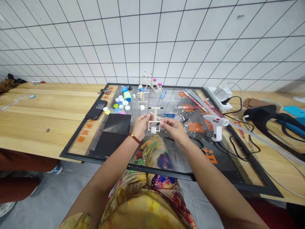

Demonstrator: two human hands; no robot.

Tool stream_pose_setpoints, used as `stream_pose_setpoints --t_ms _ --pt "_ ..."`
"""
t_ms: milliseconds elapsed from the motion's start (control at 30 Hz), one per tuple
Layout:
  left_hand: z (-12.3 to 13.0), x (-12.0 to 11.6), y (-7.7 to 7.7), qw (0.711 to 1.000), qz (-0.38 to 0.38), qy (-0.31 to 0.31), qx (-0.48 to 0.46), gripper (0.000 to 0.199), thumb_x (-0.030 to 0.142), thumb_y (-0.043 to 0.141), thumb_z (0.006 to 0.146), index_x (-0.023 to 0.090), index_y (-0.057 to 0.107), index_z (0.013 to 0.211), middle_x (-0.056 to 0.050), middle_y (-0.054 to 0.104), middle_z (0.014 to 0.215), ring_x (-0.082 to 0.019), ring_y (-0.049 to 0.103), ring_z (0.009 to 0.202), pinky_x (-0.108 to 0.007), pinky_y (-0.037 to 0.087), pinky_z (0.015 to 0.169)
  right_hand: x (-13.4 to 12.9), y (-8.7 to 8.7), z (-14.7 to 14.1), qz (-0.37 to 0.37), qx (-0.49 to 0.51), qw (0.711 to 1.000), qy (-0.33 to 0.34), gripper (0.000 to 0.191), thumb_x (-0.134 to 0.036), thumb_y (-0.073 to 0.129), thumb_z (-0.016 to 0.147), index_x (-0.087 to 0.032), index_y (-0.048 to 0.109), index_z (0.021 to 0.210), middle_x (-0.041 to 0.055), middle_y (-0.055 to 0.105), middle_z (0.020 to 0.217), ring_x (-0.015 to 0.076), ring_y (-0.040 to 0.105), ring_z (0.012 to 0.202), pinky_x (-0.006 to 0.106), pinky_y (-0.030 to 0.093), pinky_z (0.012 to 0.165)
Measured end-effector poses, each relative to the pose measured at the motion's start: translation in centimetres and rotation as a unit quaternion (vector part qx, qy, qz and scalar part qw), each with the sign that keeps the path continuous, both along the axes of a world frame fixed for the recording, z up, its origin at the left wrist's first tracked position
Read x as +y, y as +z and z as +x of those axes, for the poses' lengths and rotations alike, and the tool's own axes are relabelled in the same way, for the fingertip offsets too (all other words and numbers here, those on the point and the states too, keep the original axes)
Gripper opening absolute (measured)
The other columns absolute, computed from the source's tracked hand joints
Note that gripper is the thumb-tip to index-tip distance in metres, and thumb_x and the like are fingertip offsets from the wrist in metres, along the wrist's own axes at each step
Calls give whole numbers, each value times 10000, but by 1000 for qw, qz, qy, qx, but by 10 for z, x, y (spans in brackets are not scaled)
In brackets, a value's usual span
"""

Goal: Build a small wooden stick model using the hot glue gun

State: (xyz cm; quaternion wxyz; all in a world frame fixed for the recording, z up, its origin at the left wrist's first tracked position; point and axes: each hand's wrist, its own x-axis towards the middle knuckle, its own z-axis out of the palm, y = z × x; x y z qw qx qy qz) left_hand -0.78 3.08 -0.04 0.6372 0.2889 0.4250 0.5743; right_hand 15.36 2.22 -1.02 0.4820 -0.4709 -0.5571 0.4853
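Between both hands, a small frame of pale sticks [155,115] is held above the glass-topped board, with a white cylinder [153,130] at its lower end and a dark-tipped crossbar on top. My left hand [141,125] pinches the frame's left side. On the right side, my right hand [175,128] has its thumb and forefinger closed at the frame's lower corner, by a small dark piece. Just behind stands a similar stick frame [143,101] with a white cylinder, and farther back a larger stick structure [150,83] carries pink and blue parts.
Coloured bottle caps [122,103], a phone [96,109] and black sheets [113,132] lie on the left. Rightward are a blue cutter [168,115], a white glue gun [216,126] with a looping cable, clear sticks and a power strip [218,98]. A tiled wall rises behind.
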Motion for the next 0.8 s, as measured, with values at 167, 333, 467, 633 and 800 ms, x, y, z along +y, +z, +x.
stream_pose_setpoints --t_ms 167,333,467,633,800 --pt "4 -2 -6 994 59 33 84 263 315 779 698 150 736 899 -53 723 886 -140 640 784 -280 500 778 -3 0 -2 44 17 997 -61 304 -496 721 738 -203 683 807 1 656 694 126 545 613 277 463 618" --pt "7 -8 -6 975 146 36 165 425 257 815 669 208 720 1080 -81 658 1241 -200 599 1135 -316 458 976 -6 -4 -6 64 18 995 -73 277 -478 721 750 -214 693 827 12 663 715 144 561 637 288 467 608" --pt "7 -8 -8 959 197 32 202 367 275 792 704 207 733 1060 -86 627 1294 -208 554 1227 -333 415 1057 -11 -8 -12 74 -9 996 -58 255 -467 709 771 -221 704 838 14 653 710 151 554 631 306 465 616" --pt "4 -5 -9 973 169 33 153 237 315 765 722 178 766 916 -90 716 1124 -209 631 1099 -337 470 984 -17 -5 -19 91 -23 995 -36 227 -416 738 743 -203 709 815 7 637 678 138 525 604 300 442 607" --pt "-6 0 0 987 133 9 88 304 352 794 698 190 773 954 -75 746 1060 -207 652 1037 -324 479 937 -14 1 -12 93 -23 995 -41 264 -457 678 795 -195 710 807 10 636 681 134 515 614 289 413 606"
